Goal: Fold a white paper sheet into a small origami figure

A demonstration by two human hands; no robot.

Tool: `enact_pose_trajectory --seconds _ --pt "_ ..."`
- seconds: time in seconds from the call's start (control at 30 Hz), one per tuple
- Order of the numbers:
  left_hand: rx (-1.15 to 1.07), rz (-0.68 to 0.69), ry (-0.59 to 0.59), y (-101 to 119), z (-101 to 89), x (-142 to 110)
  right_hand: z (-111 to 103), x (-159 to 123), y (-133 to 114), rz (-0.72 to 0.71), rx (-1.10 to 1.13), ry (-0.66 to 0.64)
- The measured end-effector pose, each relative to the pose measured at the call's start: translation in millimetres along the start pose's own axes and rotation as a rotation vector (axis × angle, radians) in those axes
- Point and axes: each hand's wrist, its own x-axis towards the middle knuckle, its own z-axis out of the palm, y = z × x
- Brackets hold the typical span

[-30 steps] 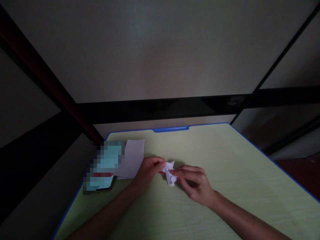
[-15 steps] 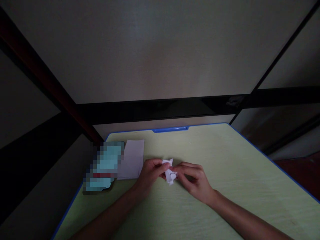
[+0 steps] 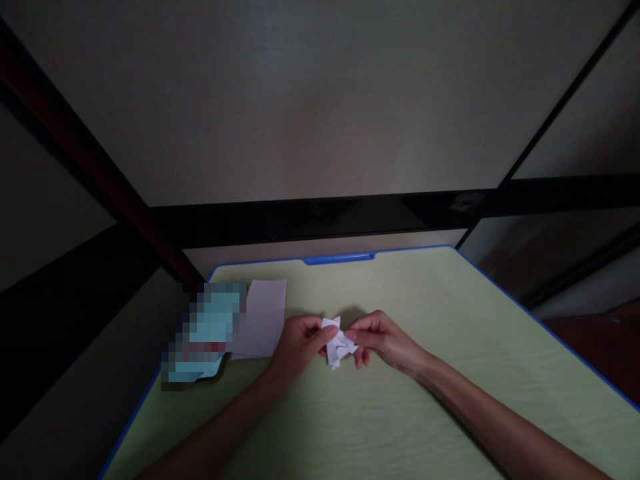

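A small piece of folded white paper [image 3: 337, 345], with several pointed corners, is held just above the middle of the table. My left hand [image 3: 301, 343] pinches its left side, thumb on top and fingers behind. At its right edge, my right hand [image 3: 383, 339] grips the paper between thumb and index finger, the other fingers curled beneath. The fingers partly cover the folds, so the paper's full shape is hidden.
A stack of white paper sheets [image 3: 263, 317] lies left of my hands. Beside it is a blurred device with a light-blue screen [image 3: 215, 327]. The pale table [image 3: 440, 313] has a blue rim and a blue handle [image 3: 340, 258] at the back, before a panelled wall [image 3: 320, 120].
My right hand has turned and shifted slightly, its thumb now on top of the paper's right edge. The left hand keeps its pinch, and the paper has tilted a little.
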Motion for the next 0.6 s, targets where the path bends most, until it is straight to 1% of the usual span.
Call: enact_pose_trajectory --seconds 0.1,0.27,0.4,0.5,0.6 --pt "0.015 -0.020 -0.027 -0.4 0.4 0.2 0.5 -0.8 -1.4 0.020 0.017 0.029" --pt "0.007 -0.063 -0.161 -1.2 -2.9 0.5 2.7 -1.0 -1.8 0.007 0.042 0.083" --pt "-0.057 -0.112 -0.225 1.3 -7.3 1.0 2.5 -0.2 -0.3 -0.018 0.066 0.115" --pt "-0.077 -0.141 -0.224 -0.5 -8.5 1.9 1.5 0.5 1.5 -0.042 0.082 0.152" --pt "-0.019 -0.168 -0.191 -4.5 -7.3 2.5 0.9 1.1 2.0 -0.044 0.076 0.154"
